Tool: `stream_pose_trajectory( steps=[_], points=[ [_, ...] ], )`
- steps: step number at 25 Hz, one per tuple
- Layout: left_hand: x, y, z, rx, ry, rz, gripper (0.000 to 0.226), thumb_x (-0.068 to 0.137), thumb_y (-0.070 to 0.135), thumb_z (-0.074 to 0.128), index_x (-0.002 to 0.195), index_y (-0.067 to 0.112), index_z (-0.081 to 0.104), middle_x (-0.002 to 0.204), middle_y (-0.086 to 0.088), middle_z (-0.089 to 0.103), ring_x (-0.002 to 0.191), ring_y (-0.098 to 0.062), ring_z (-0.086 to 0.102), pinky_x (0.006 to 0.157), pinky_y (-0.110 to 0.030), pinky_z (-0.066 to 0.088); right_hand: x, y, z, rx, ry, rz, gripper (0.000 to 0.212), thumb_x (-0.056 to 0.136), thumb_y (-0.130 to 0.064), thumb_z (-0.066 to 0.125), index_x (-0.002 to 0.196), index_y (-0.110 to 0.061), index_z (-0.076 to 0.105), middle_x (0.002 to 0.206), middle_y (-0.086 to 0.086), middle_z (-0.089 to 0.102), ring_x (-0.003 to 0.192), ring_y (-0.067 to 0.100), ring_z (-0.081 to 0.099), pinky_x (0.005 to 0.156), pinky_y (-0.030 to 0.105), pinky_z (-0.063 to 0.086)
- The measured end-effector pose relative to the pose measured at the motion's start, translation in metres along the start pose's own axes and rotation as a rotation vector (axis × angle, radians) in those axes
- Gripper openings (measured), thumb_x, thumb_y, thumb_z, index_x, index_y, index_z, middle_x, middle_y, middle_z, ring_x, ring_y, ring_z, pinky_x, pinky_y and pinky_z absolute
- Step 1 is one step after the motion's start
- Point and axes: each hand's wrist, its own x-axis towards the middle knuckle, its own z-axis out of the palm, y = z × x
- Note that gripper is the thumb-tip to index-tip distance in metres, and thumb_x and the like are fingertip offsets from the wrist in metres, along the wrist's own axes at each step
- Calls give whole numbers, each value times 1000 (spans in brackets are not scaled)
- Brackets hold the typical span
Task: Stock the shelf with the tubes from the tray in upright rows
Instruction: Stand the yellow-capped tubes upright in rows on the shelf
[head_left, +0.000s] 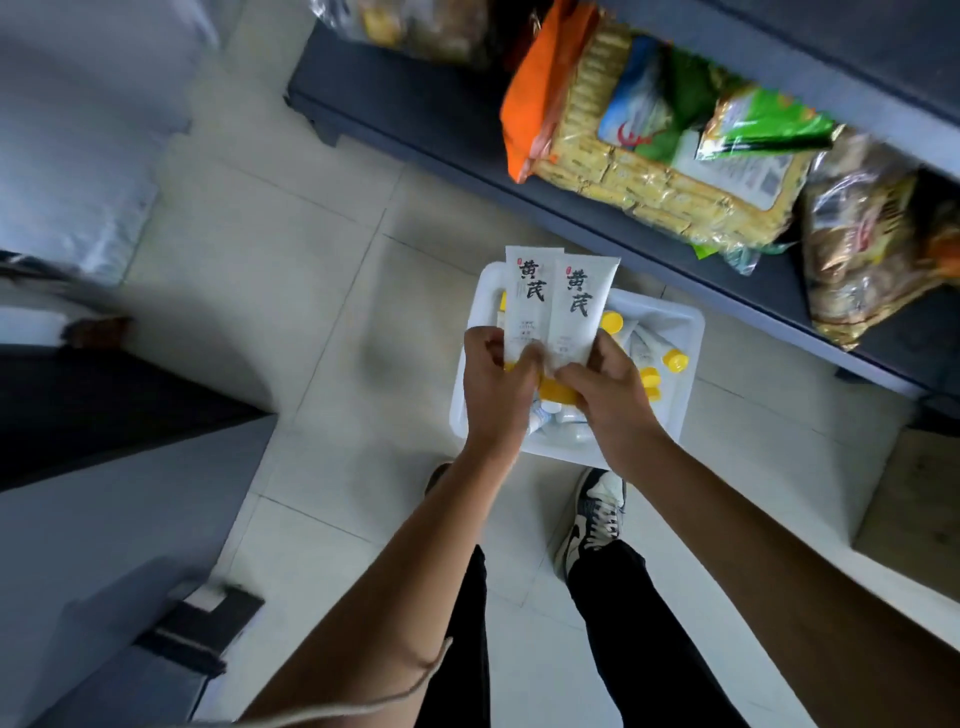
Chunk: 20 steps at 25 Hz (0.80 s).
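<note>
**Two tubes held above the tray**

The left hand and right hand each close around the lower end of one white, black-lettered tube, side by side over the white plastic tray of yellow-capped tubes on the tiled floor, near the dark low shelf.

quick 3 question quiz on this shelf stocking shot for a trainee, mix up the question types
1. True or false: the left hand and the right hand each grip a white tube, crimped end up.
2. Where is the white tray? A) on the dark shelf B) on the tiled floor by the person's feet C) on a chair
3. Fill in: the loose tubes in the tray have ______ caps.

Key
1. True: left tube, right tube.
2. B; the dark shelf holds snack bags.
3. Yellow.
</note>
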Motion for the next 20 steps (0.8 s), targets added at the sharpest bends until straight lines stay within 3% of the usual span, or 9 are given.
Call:
stream_pose_trajectory(
  steps=[7, 13, 17, 20],
  points=[
    [-160, 193, -84, -277, -57, 240, 32, 87, 1, 64, 102, 20, 43, 104, -22, 61, 88, -19, 65, 74, -36, 56, -180, -186, 43, 18, -114, -239, 50, 79, -3, 67, 127, -16, 61, 119, 14, 72, 114, 31, 68, 96, 46, 56],
    [-276, 334, -144, -357, -144, 359, 29, 93, -6, 62, 109, 12, 45, 96, -3, 63, 77, -1, 64, 66, -17, 52, -323, -319, 72, 26, -216, -480, 50, 94, 8, 58, 137, -16, 54, 125, 11, 71, 117, 31, 67, 98, 46, 55],
    [-327, 383, -162, -405, -179, 438, 31, 91, 2, 65, 116, 11, 50, 106, -5, 68, 83, -1, 68, 69, -18, 54, -386, -367, 77, 43, -203, -562, 54, 81, -4, 69, 133, -15, 59, 122, 7, 73, 115, 25, 69, 93, 35, 58],
    [-355, 420, -160, -405, -241, 497, 42, 83, 13, 65, 123, 12, 53, 110, -2, 72, 92, -3, 72, 70, -17, 55, -417, -401, 69, 34, -194, -590, 54, 76, -9, 69, 129, -18, 61, 121, 6, 73, 115, 26, 68, 95, 42, 58]
  ],
)
